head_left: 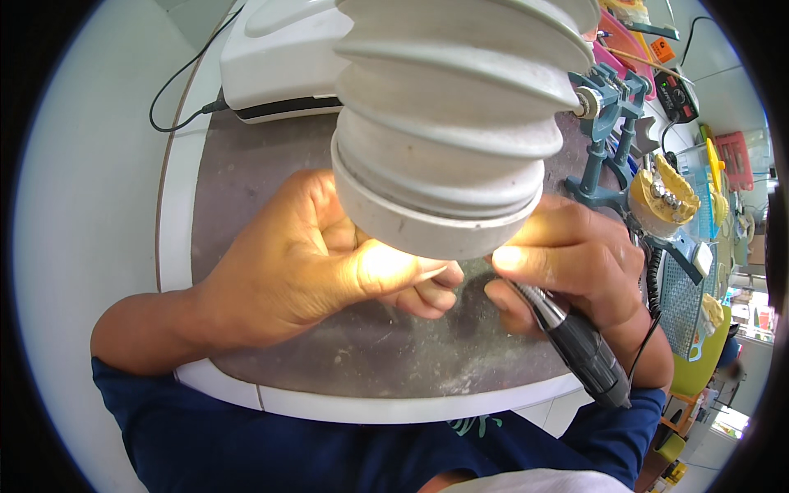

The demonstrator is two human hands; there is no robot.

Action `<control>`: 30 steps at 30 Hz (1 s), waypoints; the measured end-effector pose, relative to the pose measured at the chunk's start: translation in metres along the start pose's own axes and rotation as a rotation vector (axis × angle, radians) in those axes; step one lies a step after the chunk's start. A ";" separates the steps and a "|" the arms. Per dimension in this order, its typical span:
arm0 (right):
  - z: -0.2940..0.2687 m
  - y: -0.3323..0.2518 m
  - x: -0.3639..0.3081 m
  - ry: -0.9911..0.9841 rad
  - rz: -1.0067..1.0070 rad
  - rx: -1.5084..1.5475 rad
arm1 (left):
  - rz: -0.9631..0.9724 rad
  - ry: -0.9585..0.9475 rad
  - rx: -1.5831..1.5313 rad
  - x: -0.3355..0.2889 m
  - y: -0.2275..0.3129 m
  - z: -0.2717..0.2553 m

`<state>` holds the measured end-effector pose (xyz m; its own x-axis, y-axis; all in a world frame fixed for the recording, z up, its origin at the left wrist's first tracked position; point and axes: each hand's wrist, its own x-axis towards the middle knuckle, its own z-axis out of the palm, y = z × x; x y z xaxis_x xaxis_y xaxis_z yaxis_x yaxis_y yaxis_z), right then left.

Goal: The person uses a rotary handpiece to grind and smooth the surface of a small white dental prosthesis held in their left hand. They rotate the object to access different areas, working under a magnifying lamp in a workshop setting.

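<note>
A black and silver rotary handpiece (pixel 585 355) is gripped in my right hand (pixel 579 263), pen-like, its cable trailing off the rear end. Its tip points up and left toward my other hand and is hidden under the nozzle rim. My left hand (pixel 300 267) is closed, thumb pressed toward curled fingers; whatever it pinches is too small or covered to make out. A wide white corrugated hose (pixel 448 115) hangs directly over both hands and covers some of the fingertips. Bright light falls on both thumbs and fingertips.
Beneath my hands lies a dusty grey mat (pixel 386 353) on a white-edged table. A white machine (pixel 283 62) stands at the far left with a black cable. To the right are a blue-grey articulator (pixel 604 164), a yellowish dental cast (pixel 664 197), a perforated tray (pixel 680 308) and a black control box (pixel 676 94).
</note>
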<state>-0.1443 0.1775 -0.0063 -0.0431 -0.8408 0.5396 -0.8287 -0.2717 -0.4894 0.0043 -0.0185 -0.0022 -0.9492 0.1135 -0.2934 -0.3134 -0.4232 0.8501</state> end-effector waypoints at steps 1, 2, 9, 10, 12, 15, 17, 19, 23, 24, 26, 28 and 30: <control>0.000 0.000 0.000 0.001 -0.005 -0.005 | 0.016 0.003 -0.001 0.000 -0.002 0.000; 0.001 0.000 0.000 0.000 -0.008 -0.008 | 0.032 0.007 -0.003 0.000 -0.002 0.001; 0.003 -0.003 0.007 0.073 -0.027 0.007 | 0.000 0.028 -0.008 0.001 0.000 0.001; 0.003 -0.003 0.007 0.073 -0.027 0.004 | 0.003 0.026 -0.015 0.001 -0.001 0.000; 0.003 -0.002 0.007 0.081 -0.035 -0.007 | 0.008 0.022 -0.008 0.002 -0.001 0.000; 0.002 0.000 0.006 0.093 -0.034 -0.029 | 0.016 0.031 0.026 0.001 0.002 0.002; 0.000 0.001 0.001 0.083 -0.010 -0.018 | 0.029 0.046 0.040 0.001 0.002 0.003; 0.000 0.002 0.000 0.109 0.011 0.028 | 0.083 0.063 0.087 0.002 -0.002 0.005; 0.001 0.000 0.003 0.161 0.007 0.062 | 0.105 0.063 0.072 0.001 -0.005 0.006; 0.000 0.000 0.003 0.160 -0.001 0.044 | 0.097 0.067 0.088 0.002 -0.004 0.006; 0.001 0.000 0.003 0.169 -0.020 0.009 | 0.079 0.077 0.126 0.001 0.000 0.009; 0.002 -0.001 0.002 0.183 -0.021 -0.022 | 0.070 0.094 0.127 0.001 0.004 0.013; 0.002 -0.002 0.001 0.195 -0.016 -0.039 | 0.083 0.101 0.143 0.001 0.005 0.015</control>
<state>-0.1414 0.1761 -0.0059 -0.1338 -0.7291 0.6712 -0.8509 -0.2627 -0.4550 0.0017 -0.0070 0.0081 -0.9666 -0.0099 -0.2560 -0.2419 -0.2944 0.9246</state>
